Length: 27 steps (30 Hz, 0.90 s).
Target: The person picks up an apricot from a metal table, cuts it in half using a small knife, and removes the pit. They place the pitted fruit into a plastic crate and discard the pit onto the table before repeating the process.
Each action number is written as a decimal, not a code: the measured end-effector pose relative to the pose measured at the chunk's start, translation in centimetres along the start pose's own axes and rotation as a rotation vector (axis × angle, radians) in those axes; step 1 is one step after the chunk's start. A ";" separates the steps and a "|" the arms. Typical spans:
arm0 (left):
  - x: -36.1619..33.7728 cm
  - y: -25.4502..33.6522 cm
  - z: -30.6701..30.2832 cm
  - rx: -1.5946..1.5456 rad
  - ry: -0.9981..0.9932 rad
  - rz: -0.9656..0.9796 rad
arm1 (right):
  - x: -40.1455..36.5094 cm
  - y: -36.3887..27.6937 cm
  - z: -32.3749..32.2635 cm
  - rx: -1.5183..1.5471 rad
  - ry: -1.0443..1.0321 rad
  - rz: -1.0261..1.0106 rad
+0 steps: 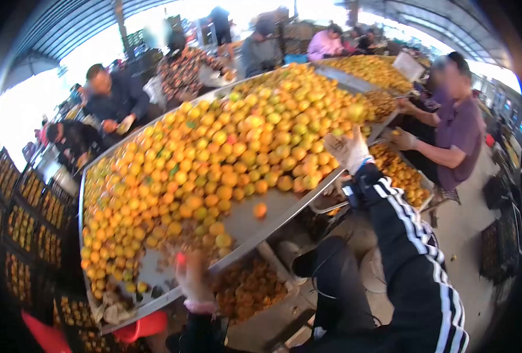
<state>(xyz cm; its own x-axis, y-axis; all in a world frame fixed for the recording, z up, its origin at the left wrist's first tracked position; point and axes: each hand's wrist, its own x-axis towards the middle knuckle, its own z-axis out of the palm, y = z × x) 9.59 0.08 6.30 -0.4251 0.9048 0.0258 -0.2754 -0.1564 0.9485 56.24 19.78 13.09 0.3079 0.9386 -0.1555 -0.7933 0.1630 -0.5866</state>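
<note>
A large metal sorting table [275, 209] is heaped with orange and yellow-green citrus fruit [219, 153]. My right hand [350, 152], in a pale glove, reaches over the table's near right edge with its palm showing and fingers apart. A blurred yellow fruit [355, 112] appears just beyond its fingertips. My left hand [195, 279], also gloved and smeared by motion, is over the near edge on the left. Something small and bright red [181, 259] shows at its fingers; I cannot tell what it is. A single orange fruit [260, 210] lies apart on the bare metal.
Below the near edge sits a bin of brownish-orange pieces [249, 291], beside a red bucket [143, 326]. Fruit-filled crates [22, 226] are stacked at left. A person in a purple shirt [461, 129] works at right; several others sit along the far side.
</note>
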 end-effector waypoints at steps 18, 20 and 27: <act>1.2 1.4 -4.0 0.074 0.122 -0.035 | -9.6 29.3 14.1 -1.823 -0.846 -0.192; 1.3 1.5 -4.4 0.028 0.122 -0.061 | -10.0 32.6 16.7 -2.003 -0.829 -0.381; 1.3 3.0 -5.2 -0.016 0.035 -0.167 | -9.0 36.5 19.3 -2.193 -0.966 -0.223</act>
<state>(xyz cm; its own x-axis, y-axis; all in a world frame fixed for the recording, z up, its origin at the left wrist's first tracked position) 3.72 -1.32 7.57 -0.4019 0.9044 -0.1432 -0.3581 -0.0113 0.9336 14.41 23.19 8.40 -0.4581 0.8813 -0.1161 0.8680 0.4153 -0.2722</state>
